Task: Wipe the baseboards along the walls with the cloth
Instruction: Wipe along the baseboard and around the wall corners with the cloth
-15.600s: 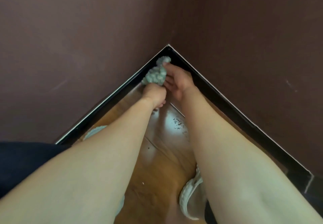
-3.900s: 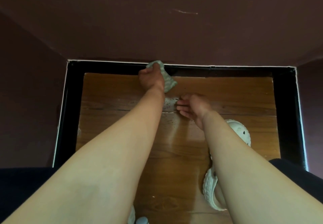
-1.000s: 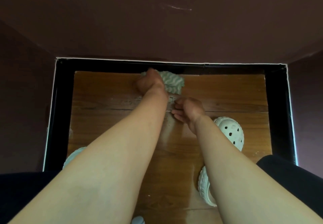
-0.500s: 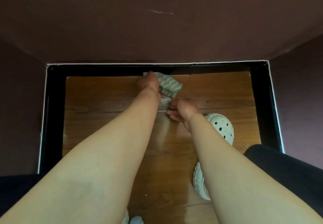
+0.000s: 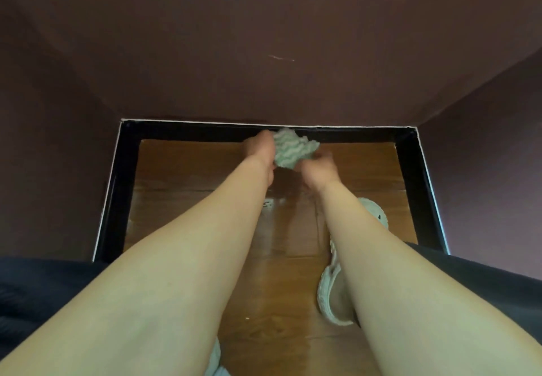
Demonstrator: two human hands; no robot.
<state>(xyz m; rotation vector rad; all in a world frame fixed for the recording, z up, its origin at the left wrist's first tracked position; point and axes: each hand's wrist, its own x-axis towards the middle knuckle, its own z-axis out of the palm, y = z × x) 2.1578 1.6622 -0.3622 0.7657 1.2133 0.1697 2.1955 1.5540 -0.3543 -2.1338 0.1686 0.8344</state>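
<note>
Both of my arms reach forward and down into a narrow alcove. My left hand (image 5: 259,148) is closed around the cloth (image 5: 294,150), a pale green bunched rag with a wavy white pattern. The cloth bulges out to the right of that hand, and its upper edge presses against the baseboard (image 5: 190,133), the black strip just beyond my knuckles at the foot of the far wall (image 5: 264,38). The lower part of the cloth hangs over the wood floor (image 5: 187,167), just below the strip.

My right hand (image 5: 318,170) sits just to the right of and below the cloth, fingers (image 5: 327,157) curled loosely, partly open. They reach the cloth's lower right edge; I cannot tell whether they grip it or only touch it. The frame is blurred here.

The black baseboard runs on down both sides, well out to the left of my left hand and to the right of my right hand, each length topped by a thin white line. A pale scratch (image 5: 281,58) marks the dark maroon wall above and slightly right of the cloth.

Nearer me than my right hand, partly under that forearm, a pale clog (image 5: 331,296) stands on the floor. Small dark specks (image 5: 267,203) lie on the boards below my left wrist. Dark fabric (image 5: 44,287) covers both lower corners of the view.
</note>
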